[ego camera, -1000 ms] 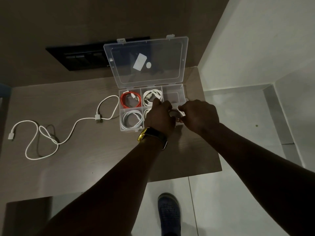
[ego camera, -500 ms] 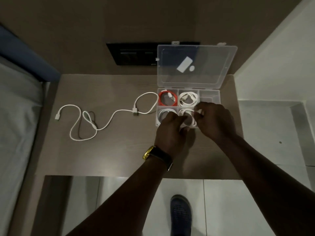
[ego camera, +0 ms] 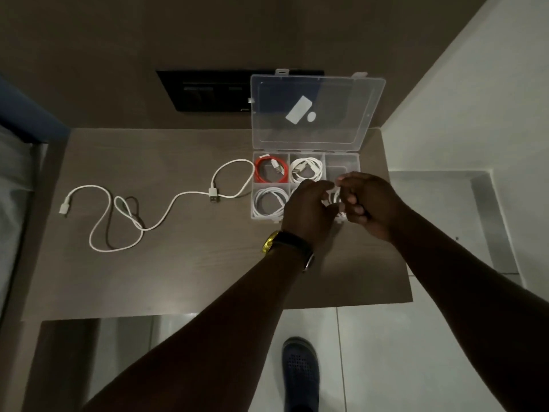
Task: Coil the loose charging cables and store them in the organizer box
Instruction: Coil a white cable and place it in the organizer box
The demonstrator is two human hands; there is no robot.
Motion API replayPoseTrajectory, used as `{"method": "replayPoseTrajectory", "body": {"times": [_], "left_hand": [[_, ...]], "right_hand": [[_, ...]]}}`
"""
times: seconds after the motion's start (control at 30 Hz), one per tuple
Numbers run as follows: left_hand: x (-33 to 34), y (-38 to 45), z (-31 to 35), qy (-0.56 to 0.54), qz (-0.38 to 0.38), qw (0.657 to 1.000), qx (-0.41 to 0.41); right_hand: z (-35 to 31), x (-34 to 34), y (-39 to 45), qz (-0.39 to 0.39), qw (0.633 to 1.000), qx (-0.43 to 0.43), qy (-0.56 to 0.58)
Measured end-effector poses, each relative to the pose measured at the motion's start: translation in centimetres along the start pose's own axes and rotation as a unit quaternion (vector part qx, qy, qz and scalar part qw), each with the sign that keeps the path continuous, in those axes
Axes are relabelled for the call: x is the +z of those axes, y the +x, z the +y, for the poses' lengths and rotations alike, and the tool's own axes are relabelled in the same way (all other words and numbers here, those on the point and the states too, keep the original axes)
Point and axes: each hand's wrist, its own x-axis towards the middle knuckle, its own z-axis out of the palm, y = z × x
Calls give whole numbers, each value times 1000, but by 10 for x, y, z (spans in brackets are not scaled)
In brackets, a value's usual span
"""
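A clear organizer box (ego camera: 355, 162) stands with its lid (ego camera: 315, 111) open at the back right of the table. It holds a red coil (ego camera: 269, 171) at back left, a white coil (ego camera: 307, 169) at back middle and another white coil (ego camera: 269, 203) at front left. My left hand (ego camera: 309, 208) and right hand (ego camera: 368, 203) meet over the front middle compartment, both gripping a small white coiled cable (ego camera: 334, 199), mostly hidden by my fingers. A long loose white cable (ego camera: 166, 209) lies uncoiled to the left of the box.
A black switch panel (ego camera: 208, 90) is on the wall behind the wooden table (ego camera: 193, 272). A bed edge (ego camera: 15, 179) borders the left side. Beyond the table's front edge lie floor tiles and my blue shoe (ego camera: 300, 373).
The view has swung so the box sits further right. My hands stay over the front of the box on the white coil and have drawn closer together. The loose cable has not moved.
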Motion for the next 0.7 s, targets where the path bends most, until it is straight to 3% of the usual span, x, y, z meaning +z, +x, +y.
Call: {"method": "replayPoseTrajectory", "body": {"times": [0.2, 0.3, 0.4, 0.43, 0.53, 0.7], "left_hand": [[22, 9, -9, 84, -72, 992, 53], [27, 8, -15, 149, -96, 981, 76], [30, 6, -16, 165, -95, 979, 67], [30, 5, -15, 166, -92, 980, 62], [29, 6, -12, 165, -103, 979, 61], [30, 2, -13, 178, -135, 973, 59]], "right_hand": [[-3, -21, 13, -9, 995, 97, 16], [-1, -27, 9, 9, 997, 74, -34], [2, -32, 1, 60, 992, -14, -108], [5, -36, -2, 94, 975, -70, -187], [18, -49, -13, 147, 867, -213, -427], [47, -64, -29, 108, 789, -317, -515]]}}
